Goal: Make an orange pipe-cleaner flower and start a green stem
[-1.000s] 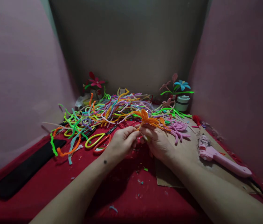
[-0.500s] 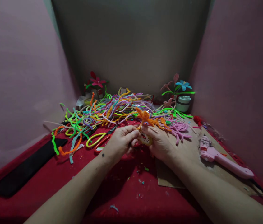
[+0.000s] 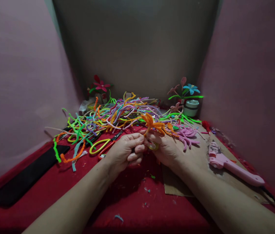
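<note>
Orange fuzzy flower (image 3: 149, 123) at center, between both hands. Left hand (image 3: 124, 152): thumb and forefinger pinched on its stem. Right hand (image 3: 168, 148): fingers clamped on its base, plus yellow-rimmed disc (image 3: 154, 146). White pot (image 3: 191, 109) far right (contents hidden). Cardboard (image 3: 175, 187) edge near right; scrap-strewn red cloth (image 3: 132, 201) between forearms.

A red cloth (image 3: 176, 217) covers the work surface, stretching along the bottom of the frame. Directly on it lie a flat black strip (image 3: 27, 177) at the left, scissors (image 3: 109, 140) with yellow and red handles left of centre, a tangled heap of coloured pipe cleaners (image 3: 125, 110) across the middle, a cardboard sheet (image 3: 176, 189) at the right, and small scraps (image 3: 119, 217) toward the lower middle.
</note>
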Demonstrator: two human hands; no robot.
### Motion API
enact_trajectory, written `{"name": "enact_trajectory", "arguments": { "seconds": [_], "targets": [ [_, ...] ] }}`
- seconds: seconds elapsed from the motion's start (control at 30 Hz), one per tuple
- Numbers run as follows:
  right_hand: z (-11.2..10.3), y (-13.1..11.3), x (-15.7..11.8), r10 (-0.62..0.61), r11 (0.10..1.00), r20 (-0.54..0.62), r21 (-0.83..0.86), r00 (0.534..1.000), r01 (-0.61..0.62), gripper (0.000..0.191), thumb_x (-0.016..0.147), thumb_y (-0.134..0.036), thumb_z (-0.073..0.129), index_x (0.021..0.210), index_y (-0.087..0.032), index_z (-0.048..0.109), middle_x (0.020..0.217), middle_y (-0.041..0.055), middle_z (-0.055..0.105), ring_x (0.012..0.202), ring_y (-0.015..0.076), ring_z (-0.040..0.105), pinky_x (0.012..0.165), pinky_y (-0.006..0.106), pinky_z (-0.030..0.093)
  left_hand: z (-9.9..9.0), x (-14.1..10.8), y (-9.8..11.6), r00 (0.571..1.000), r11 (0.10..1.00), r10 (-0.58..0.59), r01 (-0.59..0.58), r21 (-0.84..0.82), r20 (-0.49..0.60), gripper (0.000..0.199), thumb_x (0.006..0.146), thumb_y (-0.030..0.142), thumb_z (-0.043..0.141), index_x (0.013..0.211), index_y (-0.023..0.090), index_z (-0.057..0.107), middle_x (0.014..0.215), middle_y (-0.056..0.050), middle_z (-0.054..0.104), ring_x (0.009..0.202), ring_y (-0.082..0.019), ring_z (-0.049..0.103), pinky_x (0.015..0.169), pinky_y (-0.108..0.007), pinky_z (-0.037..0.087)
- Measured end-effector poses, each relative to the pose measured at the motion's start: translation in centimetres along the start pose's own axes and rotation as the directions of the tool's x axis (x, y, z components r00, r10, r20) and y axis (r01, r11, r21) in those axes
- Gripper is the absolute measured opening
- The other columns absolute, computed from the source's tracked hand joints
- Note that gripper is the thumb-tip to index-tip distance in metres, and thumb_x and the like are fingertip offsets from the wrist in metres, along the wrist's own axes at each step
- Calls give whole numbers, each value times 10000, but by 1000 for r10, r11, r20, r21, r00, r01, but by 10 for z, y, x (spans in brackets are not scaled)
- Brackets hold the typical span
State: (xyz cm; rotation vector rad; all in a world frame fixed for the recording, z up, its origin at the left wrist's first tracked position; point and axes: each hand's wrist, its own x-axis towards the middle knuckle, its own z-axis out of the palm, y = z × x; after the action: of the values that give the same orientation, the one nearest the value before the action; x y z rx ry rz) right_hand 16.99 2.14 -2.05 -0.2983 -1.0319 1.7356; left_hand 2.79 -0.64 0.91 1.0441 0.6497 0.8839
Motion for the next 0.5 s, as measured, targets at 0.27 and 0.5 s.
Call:
{"name": "enact_trajectory", "arguments": {
  "seconds": [0.27, 0.5],
  "targets": [
    [1, 1, 1, -22, 1000, -85, -2, 996, 22, 71, 655, -215, 696, 718, -196, 670, 585, -37, 550, 506, 86, 424, 512, 235, 353, 8, -1, 3, 995, 975, 27, -5, 223, -94, 176, 824, 320, 510, 766, 158, 547, 483, 80, 401, 300, -15, 231, 321, -152, 235],
    [1, 2, 0, -96, 992, -202, -98, 975, 78, 88, 634, -180, 701, 717, -193, 677, 637, -28, 600, 527, 90, 444, 481, 225, 327, 10, 0, -10, 795, 486, 576, -145, 862, -191, 77, 746, 282, 607, 732, 207, 598, 621, 2, 557, 538, -117, 477, 526, -201, 326]
  ]
}}
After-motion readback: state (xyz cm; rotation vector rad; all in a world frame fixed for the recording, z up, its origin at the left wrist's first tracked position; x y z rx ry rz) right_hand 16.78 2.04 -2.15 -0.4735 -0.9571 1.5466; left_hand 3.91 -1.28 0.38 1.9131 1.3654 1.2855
